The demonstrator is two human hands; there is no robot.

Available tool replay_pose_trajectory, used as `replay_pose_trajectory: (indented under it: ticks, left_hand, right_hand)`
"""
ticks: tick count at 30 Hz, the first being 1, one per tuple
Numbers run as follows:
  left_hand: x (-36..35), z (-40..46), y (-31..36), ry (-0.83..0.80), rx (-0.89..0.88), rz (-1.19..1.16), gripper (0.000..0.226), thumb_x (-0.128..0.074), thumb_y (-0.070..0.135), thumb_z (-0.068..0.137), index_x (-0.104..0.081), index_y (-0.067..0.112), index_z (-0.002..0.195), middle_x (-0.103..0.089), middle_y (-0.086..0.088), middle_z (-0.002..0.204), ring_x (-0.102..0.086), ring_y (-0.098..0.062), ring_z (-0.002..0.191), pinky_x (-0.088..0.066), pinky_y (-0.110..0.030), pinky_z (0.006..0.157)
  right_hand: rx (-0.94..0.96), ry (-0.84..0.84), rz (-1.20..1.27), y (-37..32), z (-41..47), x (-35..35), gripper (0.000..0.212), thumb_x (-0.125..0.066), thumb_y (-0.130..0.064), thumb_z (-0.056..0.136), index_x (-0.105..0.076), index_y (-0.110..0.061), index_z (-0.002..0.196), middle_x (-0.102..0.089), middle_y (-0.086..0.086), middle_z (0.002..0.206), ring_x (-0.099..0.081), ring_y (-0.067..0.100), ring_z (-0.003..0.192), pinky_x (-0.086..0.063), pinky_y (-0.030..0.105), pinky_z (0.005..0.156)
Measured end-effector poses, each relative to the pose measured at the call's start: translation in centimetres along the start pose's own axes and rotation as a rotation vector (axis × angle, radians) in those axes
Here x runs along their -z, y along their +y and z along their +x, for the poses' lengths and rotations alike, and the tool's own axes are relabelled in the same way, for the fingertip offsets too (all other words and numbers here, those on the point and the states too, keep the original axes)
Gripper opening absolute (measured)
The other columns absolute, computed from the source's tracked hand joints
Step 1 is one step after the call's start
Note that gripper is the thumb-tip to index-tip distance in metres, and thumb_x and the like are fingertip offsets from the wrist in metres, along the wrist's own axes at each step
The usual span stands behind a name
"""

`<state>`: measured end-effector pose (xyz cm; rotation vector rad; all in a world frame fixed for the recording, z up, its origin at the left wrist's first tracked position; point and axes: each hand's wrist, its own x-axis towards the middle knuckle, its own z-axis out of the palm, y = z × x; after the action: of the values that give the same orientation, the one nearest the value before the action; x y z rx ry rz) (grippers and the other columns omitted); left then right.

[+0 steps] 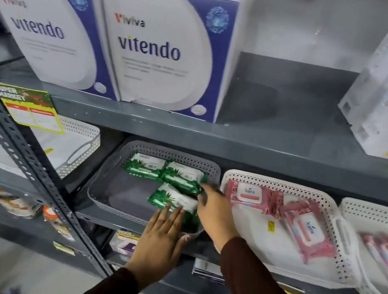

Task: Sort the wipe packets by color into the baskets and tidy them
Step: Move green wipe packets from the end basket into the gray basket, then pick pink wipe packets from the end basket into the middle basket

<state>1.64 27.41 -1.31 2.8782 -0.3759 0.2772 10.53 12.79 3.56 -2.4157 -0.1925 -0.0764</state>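
Green packets (177, 182): lay in the grey basket (105, 183); soft, light, slippery film, best pinched at the edges.
Left hand (160, 238): flat, pressing one packet.
Right hand (215, 211): unclenched, fingertips touching packets.

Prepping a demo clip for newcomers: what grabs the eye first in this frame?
Two big white-and-blue vitendo boxes dominate the upper shelf at left. Below them, both hands reach into the grey basket: the left hand lies flat on a green wipe packet, the right hand beside it. Right of that, pink packets lie in a white basket.
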Motion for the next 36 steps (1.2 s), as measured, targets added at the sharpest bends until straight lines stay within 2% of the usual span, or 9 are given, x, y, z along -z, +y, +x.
replay_pose_trajectory:
  ticks: [4,11,14,18,22,26,30,33,36]
  left_hand:
    - [-1.0,0.9,5.0,0.020,-0.080,-0.113,0.060,-0.027,0.043,0.102,-0.021,0.011,0.152,-0.015,-0.003,0.160,-0.001,-0.022,0.149,-0.011,-0.041,0.117]
    - [-4.8,3.5,17.1,-0.091,-0.309,-0.100,0.061,-0.013,0.045,0.103,-0.027,0.008,0.150,-0.023,-0.006,0.158,-0.012,-0.028,0.147,-0.014,-0.042,0.115]
    - [-6.0,4.4,21.9,-0.107,-0.333,-0.065,0.062,-0.012,0.045,0.102,-0.032,0.007,0.148,-0.031,-0.007,0.155,-0.017,-0.028,0.146,-0.015,-0.042,0.114]
    - [-7.3,5.1,25.1,-0.112,-0.306,-0.005,0.069,-0.002,0.049,0.099,-0.028,0.009,0.149,-0.031,-0.007,0.156,-0.014,-0.026,0.147,-0.008,-0.041,0.116]
    - [-7.6,4.7,26.6,-0.092,-0.271,0.033,0.064,-0.007,0.048,0.101,-0.031,0.013,0.149,-0.034,-0.004,0.154,-0.017,-0.024,0.146,-0.011,-0.042,0.118]
    - [-7.6,3.8,24.8,-0.072,-0.146,0.021,0.059,-0.017,0.046,0.101,-0.029,0.014,0.150,-0.031,-0.001,0.156,-0.014,-0.022,0.147,-0.013,-0.042,0.116]
    - [-6.9,2.9,21.2,-0.018,-0.028,0.038,0.057,-0.025,0.044,0.101,-0.027,0.016,0.151,-0.027,0.002,0.157,-0.010,-0.019,0.148,-0.011,-0.041,0.118]
    - [-6.2,2.8,19.6,0.003,0.027,0.050,0.057,-0.023,0.044,0.102,-0.025,0.016,0.151,-0.026,0.001,0.157,-0.008,-0.019,0.148,-0.008,-0.039,0.118]
    - [-5.9,2.7,18.9,0.036,0.076,0.033,0.058,-0.021,0.044,0.101,-0.025,0.015,0.151,-0.025,0.000,0.157,-0.009,-0.020,0.147,-0.007,-0.038,0.117]
  right_hand:
    - [-0.046,0.171,0.137,5.0,-3.3,6.6,0.031,-0.056,-0.015,0.092,-0.065,-0.022,0.121,-0.075,0.004,0.108,-0.068,0.020,0.076,-0.055,0.031,0.076]
    - [-0.374,0.443,-0.013,19.9,-9.5,18.6,0.031,-0.058,-0.011,0.090,-0.066,-0.014,0.120,-0.073,0.014,0.111,-0.068,0.035,0.098,-0.053,0.039,0.081]
    - [-0.537,0.421,-0.122,26.3,-10.9,22.6,0.041,-0.062,-0.014,0.084,-0.061,-0.013,0.125,-0.069,0.019,0.116,-0.065,0.038,0.103,-0.051,0.042,0.085]
    - [-0.749,0.227,-0.198,32.2,-10.6,25.3,0.072,-0.073,-0.040,0.072,-0.047,-0.017,0.134,-0.057,0.016,0.131,-0.053,0.038,0.119,-0.047,0.046,0.096]
    - [-0.760,0.251,-0.237,35.0,-10.0,26.8,0.071,-0.078,-0.038,0.068,-0.047,-0.017,0.128,-0.058,0.016,0.123,-0.053,0.038,0.113,-0.049,0.046,0.091]
    - [-0.697,0.294,-0.141,36.5,-10.0,27.8,0.068,-0.078,-0.036,0.057,-0.048,-0.021,0.116,-0.064,0.015,0.105,-0.061,0.038,0.094,-0.057,0.046,0.078]
    - [-0.623,0.435,-0.055,34.7,-10.7,28.3,0.055,-0.079,-0.027,0.067,-0.048,-0.022,0.112,-0.066,0.019,0.104,-0.064,0.039,0.087,-0.055,0.043,0.076]
    - [-0.445,0.602,0.002,31.4,-10.8,28.1,0.053,-0.080,-0.023,0.069,-0.050,-0.024,0.113,-0.063,0.017,0.101,-0.061,0.036,0.087,-0.052,0.041,0.076]
    - [-0.220,0.532,0.090,26.7,-10.0,26.5,0.050,-0.083,-0.024,0.070,-0.055,-0.030,0.112,-0.062,0.005,0.102,-0.062,0.023,0.079,-0.054,0.038,0.070]
